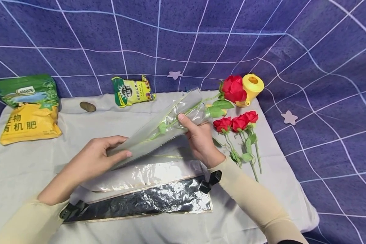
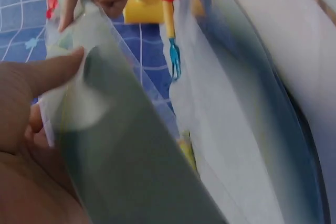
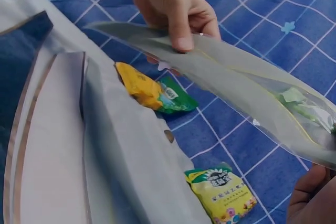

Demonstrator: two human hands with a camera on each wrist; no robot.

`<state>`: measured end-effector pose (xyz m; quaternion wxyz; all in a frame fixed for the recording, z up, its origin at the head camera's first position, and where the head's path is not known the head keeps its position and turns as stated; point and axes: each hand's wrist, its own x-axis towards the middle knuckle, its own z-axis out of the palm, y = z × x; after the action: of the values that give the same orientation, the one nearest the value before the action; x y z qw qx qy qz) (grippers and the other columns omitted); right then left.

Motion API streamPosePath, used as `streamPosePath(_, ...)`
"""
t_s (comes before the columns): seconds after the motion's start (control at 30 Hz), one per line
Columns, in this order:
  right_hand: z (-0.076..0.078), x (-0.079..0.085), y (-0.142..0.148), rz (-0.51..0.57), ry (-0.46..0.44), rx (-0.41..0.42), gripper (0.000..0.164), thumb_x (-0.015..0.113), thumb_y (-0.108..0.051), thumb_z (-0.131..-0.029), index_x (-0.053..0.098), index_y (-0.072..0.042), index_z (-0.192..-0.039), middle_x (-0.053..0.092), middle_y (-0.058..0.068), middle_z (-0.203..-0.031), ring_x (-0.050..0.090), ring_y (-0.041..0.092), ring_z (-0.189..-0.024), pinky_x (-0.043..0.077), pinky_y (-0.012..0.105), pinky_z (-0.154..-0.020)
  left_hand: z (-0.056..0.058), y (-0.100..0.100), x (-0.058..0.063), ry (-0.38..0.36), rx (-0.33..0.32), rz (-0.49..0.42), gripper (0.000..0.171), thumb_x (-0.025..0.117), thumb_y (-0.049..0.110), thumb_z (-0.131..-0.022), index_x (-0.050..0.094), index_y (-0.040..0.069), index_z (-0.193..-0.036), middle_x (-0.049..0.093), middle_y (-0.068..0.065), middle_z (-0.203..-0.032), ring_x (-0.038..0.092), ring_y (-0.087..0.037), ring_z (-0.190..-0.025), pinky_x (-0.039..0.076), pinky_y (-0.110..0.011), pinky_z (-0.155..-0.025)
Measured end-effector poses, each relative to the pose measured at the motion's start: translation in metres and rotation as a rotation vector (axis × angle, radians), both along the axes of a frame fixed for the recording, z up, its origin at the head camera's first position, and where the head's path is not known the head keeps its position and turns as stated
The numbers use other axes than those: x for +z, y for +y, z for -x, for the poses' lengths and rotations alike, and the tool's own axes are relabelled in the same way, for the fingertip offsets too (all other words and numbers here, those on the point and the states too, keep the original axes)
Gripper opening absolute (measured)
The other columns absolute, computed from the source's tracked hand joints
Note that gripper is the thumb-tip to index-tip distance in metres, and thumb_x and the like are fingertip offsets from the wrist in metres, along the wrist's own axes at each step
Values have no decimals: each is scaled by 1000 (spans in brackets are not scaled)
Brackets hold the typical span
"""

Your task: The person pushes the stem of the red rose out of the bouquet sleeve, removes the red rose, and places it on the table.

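Observation:
A single red rose [image 1: 233, 88] lies in a translucent flower wrapping sleeve [image 1: 152, 134], its bloom and some leaves out of the upper right end. The stem shows through the clear front. My right hand [image 1: 202, 139] grips the sleeve near that end, thumb on top and fingers underneath. At the lower left end my left hand [image 1: 94, 157] pinches the sleeve between thumb and fingers. In the right wrist view the sleeve [image 3: 220, 80] bows between both hands, held above the table. Below it lie a pale sleeve [image 1: 158, 174] and a black-and-silver sleeve [image 1: 140, 201].
Several red roses [image 1: 240, 122] lie at the right, by a yellow watering can [image 1: 252, 86]. A small fertilizer packet [image 1: 133, 91], a brown stone [image 1: 87, 106] and a large green-yellow bag [image 1: 30, 115] stand along the back. The left wrist view shows a blue toy fork [image 2: 175, 59].

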<state>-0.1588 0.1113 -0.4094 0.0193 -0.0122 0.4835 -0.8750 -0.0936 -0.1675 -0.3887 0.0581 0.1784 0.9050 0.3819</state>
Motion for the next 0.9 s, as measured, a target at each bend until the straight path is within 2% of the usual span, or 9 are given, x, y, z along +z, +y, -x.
streamPosePath(0.07, -1, -1, -2, 5, 0, -1, 39, 75, -7, -80, 58, -4, -114, 61, 15, -109, 64, 26, -92, 50, 41, -81, 1, 5, -1, -9, -11, -21, 29, 67, 42, -85, 65, 26, -109, 66, 11, -101, 60, -6, -81, 49, -28, -71)
streamPosePath(0.17, -2, -2, -4, 3, 11, 8, 37, 75, -7, -79, 59, -3, -113, 62, 15, -108, 63, 25, -92, 49, 40, -82, 0, 14, -4, 0, -19, -24, 18, 67, 43, -85, 63, 27, -92, 63, 12, -83, 55, -5, -67, 47, -26, -62)
streamPosePath(0.27, -4, -3, -2, 15, 29, 50, 38, 75, -8, -80, 59, -4, -114, 62, 14, -108, 62, 23, -93, 49, 38, -83, -1, 19, -5, 3, -12, -24, 17, 66, 42, -85, 59, 27, -79, 57, 12, -70, 49, -8, -57, 43, -26, -54)
streamPosePath(0.4, -4, -5, 15, 129, 60, 196, 42, 79, -20, -76, 59, -7, -111, 64, 8, -102, 62, 20, -87, 49, 33, -79, -3, 18, -1, 0, 15, -39, 16, 66, 44, -84, 62, 30, -79, 56, 12, -68, 47, -8, -55, 41, -25, -52)
streamPosePath(0.53, 6, -11, 37, 294, 108, 340, 49, 77, -36, -77, 57, -10, -113, 63, 7, -103, 60, 19, -86, 47, 31, -77, -6, 12, 7, -13, 51, -43, 15, 66, 47, -83, 65, 32, -80, 58, 12, -72, 48, -9, -56, 41, -25, -54)
streamPosePath(0.57, 10, -13, 41, 343, 103, 342, 45, 74, -40, -79, 58, -10, -109, 63, 7, -100, 59, 20, -83, 46, 32, -74, -7, 10, 9, -25, 57, -45, 15, 67, 47, -83, 66, 32, -83, 60, 12, -75, 50, -9, -58, 42, -25, -56)
streamPosePath(0.67, 19, -15, 50, 474, 99, 316, 45, 62, -42, -88, 57, -9, -119, 63, 9, -103, 60, 22, -84, 45, 33, -73, -8, 5, 11, -34, 60, -48, 15, 68, 46, -82, 68, 33, -89, 63, 13, -82, 54, -10, -64, 44, -23, -62)
streamPosePath(0.8, 26, -13, 54, 591, 61, 255, 38, 57, -21, -92, 54, -4, -126, 63, 11, -107, 60, 22, -92, 45, 35, -81, -9, 1, 9, -47, 34, -59, 16, 69, 42, -83, 69, 31, -93, 65, 14, -84, 55, -9, -67, 44, -22, -64)
streamPosePath(0.9, 27, -9, 51, 599, 71, 228, 36, 64, -8, -87, 56, -4, -122, 62, 11, -112, 58, 20, -103, 44, 33, -88, -11, 1, 6, -88, 2, -93, 13, 70, 40, -83, 69, 30, -91, 64, 13, -81, 54, -9, -65, 44, -24, -60)
